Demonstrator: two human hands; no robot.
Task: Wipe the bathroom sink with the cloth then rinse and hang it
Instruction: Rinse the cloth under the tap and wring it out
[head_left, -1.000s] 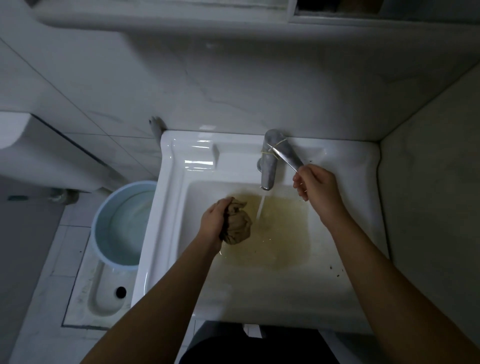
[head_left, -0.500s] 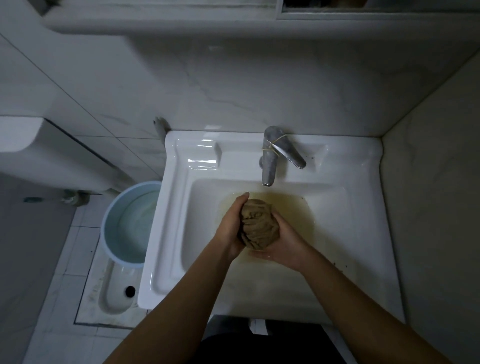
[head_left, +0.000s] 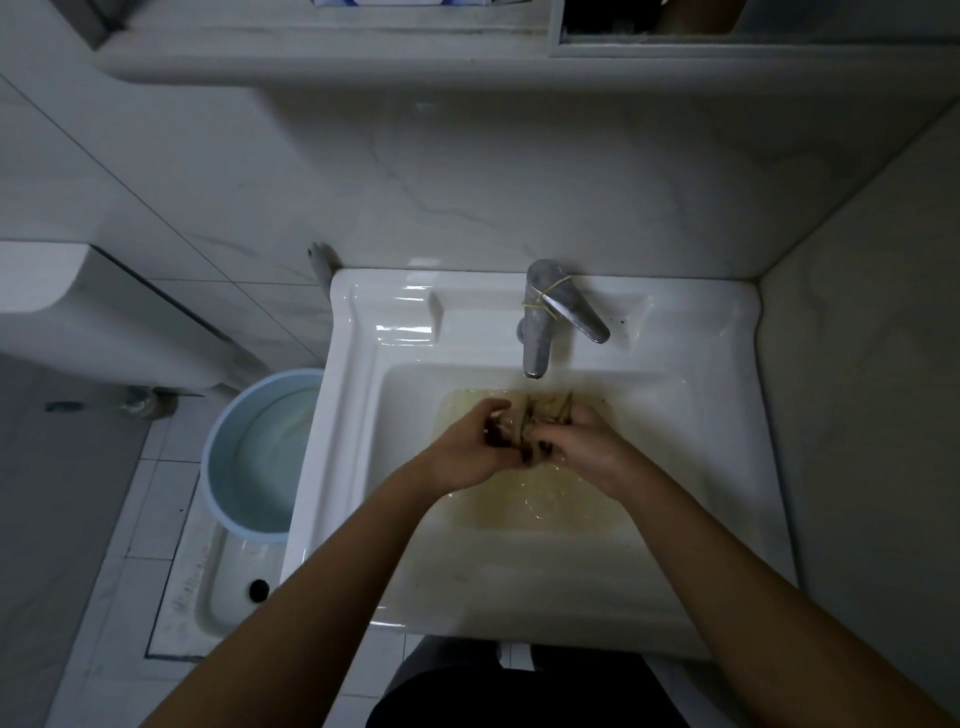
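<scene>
Over the basin: left hand (head_left: 467, 449) and right hand (head_left: 584, 441) meet at mid-sink, knuckles up.
Hands: both curled round the cloth, fingers dug into it and fingertips nearly touching. Neither is spread.
Cloth (head_left: 524, 418): brown, bunched into a wet wad and gripped between the two hands. Only its top folds show, at 12 o'clock of the knuckles.
Water (head_left: 535, 512): murky yellow-brown pool in the basin bottom, rippled at 6 o'clock of the hands. Whether the cloth's underside dips into it — cannot tell.
Sink (head_left: 358, 332): white, square, glossy rim. Dark specks on the rear deck at 3 o'clock of the faucet.
Faucet (head_left: 535, 348): chrome, at 12 o'clock of the hands, spout end near the cloth's top folds.
Lever (head_left: 584, 317): points toward 4 o'clock, with a yellow rubber band (head_left: 545, 302) wrapped round its base.
Bucket (head_left: 260, 452): pale blue, holds water, on the floor at 9 o'clock of the sink — its right side is hidden behind the sink's edge.
Squat pan (head_left: 218, 587): white, set in the floor at 7 o'clock of the sink, dark drain hole showing.
Ledge (head_left: 311, 65): runs along the wall at 12 o'clock, above the tiles.
</scene>
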